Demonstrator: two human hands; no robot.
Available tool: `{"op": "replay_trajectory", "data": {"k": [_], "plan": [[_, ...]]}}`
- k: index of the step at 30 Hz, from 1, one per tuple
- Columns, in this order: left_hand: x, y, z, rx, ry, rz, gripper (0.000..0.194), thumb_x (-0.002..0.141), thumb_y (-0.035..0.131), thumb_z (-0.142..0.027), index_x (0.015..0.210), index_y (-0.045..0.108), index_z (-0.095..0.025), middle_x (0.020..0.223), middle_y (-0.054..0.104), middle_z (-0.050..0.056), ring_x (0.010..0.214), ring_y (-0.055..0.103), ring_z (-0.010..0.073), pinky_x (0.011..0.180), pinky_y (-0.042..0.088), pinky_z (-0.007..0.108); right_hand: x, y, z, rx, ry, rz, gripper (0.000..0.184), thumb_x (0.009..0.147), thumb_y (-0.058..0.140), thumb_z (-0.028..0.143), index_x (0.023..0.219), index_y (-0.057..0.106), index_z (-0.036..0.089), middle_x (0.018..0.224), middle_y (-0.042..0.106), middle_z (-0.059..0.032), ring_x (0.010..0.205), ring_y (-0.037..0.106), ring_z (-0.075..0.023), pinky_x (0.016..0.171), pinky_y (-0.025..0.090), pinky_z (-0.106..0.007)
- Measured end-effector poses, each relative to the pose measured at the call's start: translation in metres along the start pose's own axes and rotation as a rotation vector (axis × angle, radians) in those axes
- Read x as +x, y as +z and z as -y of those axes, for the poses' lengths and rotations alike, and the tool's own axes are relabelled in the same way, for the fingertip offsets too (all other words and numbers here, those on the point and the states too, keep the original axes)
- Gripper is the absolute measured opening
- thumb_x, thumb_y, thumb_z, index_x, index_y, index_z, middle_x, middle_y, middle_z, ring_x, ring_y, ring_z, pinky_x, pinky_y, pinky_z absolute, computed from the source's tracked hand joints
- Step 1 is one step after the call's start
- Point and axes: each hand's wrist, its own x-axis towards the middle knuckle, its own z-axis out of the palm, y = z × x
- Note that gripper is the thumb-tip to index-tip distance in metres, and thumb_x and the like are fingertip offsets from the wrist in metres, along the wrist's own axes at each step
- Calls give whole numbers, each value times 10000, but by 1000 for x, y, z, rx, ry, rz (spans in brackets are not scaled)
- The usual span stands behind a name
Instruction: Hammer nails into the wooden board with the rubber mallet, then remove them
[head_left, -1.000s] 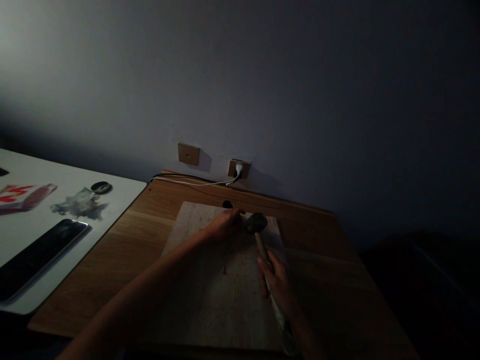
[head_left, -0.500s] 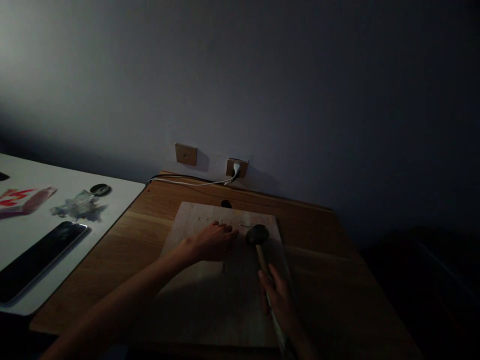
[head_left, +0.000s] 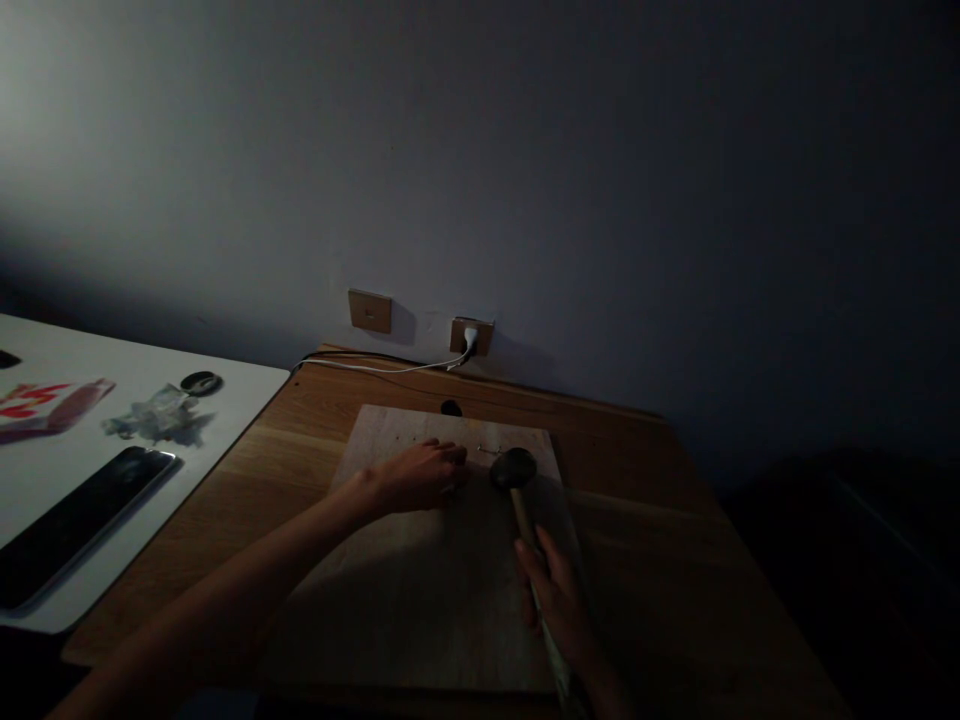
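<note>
My right hand (head_left: 553,590) is wrapped round the wooden handle of a mallet (head_left: 514,468) with a dark, round head. The mallet's head is over the upper right of a pale wooden board (head_left: 420,610). My left hand (head_left: 424,475) is over the upper middle of the same board, its fingers curled and pointing down. Whatever its fingertips may hold is hidden in the dim light. Just left of the mallet head, small nails (head_left: 489,451) show on the board. Tiny dark spots run along the board's upper edge, partly behind my left hand.
The board lies on a brown wooden table (head_left: 645,560) against a wall. A white table (head_left: 225,375) at left bears a phone (head_left: 82,530), a crumpled plastic bag (head_left: 161,415), a small round dark item (head_left: 201,383) and a red-and-white packet (head_left: 56,408). A plugged-in cable (head_left: 405,370) runs along the back edge.
My left hand has shifted slightly left, and its fingers are more tucked in. My right hand and the mallet are almost where they were.
</note>
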Motion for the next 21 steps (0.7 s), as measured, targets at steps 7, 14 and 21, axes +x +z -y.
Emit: {"op": "replay_trajectory", "data": {"k": [7,14,21], "plan": [[5,-2,-2,-112,-16,47,87,807,695,-139,820,626,-189,899,694,51,814,673,210,728,489,291,-1,-1,2,-10,31,-8,937,706,668,747,1396,504,134,548,507,83,390,426,-113,360,346,-232],[4,-4,3,-159,-44,53,110,784,683,-120,855,632,-188,827,682,39,708,643,183,618,438,256,0,-1,-2,1,15,-28,888,716,667,742,1372,531,159,526,485,82,409,453,-130,370,353,-237],[8,14,38,-579,-159,-188,229,700,604,-19,871,657,-161,851,662,1,708,607,108,635,434,186,2,0,-1,-2,-19,31,778,730,656,717,1269,538,169,548,502,98,376,415,-100,340,337,-212]]}}
